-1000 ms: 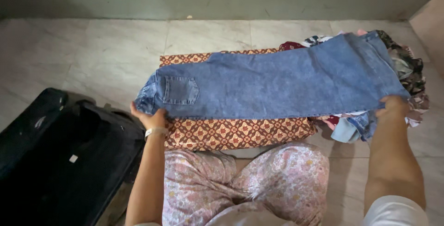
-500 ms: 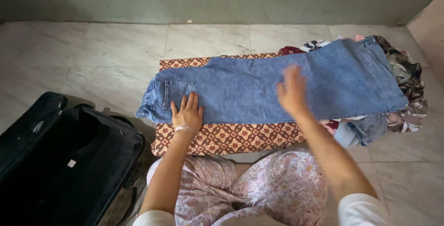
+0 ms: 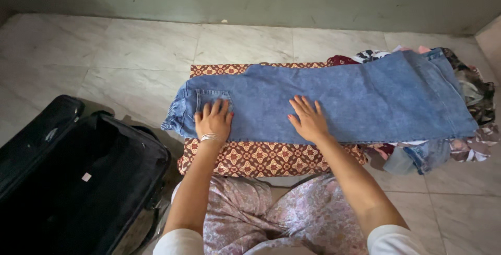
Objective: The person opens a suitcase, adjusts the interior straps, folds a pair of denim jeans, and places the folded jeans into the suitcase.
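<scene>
A pair of blue jeans (image 3: 360,101) lies flat, folded lengthwise, across a brown patterned cushion (image 3: 266,158) on the floor, with its leg ends resting on a heap of clothes. My left hand (image 3: 213,120) presses palm-down on the waist end beside the back pocket. My right hand (image 3: 309,119) lies flat with spread fingers on the middle of the jeans. Neither hand grips anything.
An open black suitcase (image 3: 68,182) stands at the lower left. A pile of mixed clothes (image 3: 472,109) lies at the right under the jeans' legs. Pale marble floor tiles (image 3: 130,51) run back to a grey wall. My pink floral-clad knees (image 3: 292,218) are below the cushion.
A second ago both hands held the jeans up by their ends. The jeans now lie on the cushion, and my right hand has moved left and come down flat on them.
</scene>
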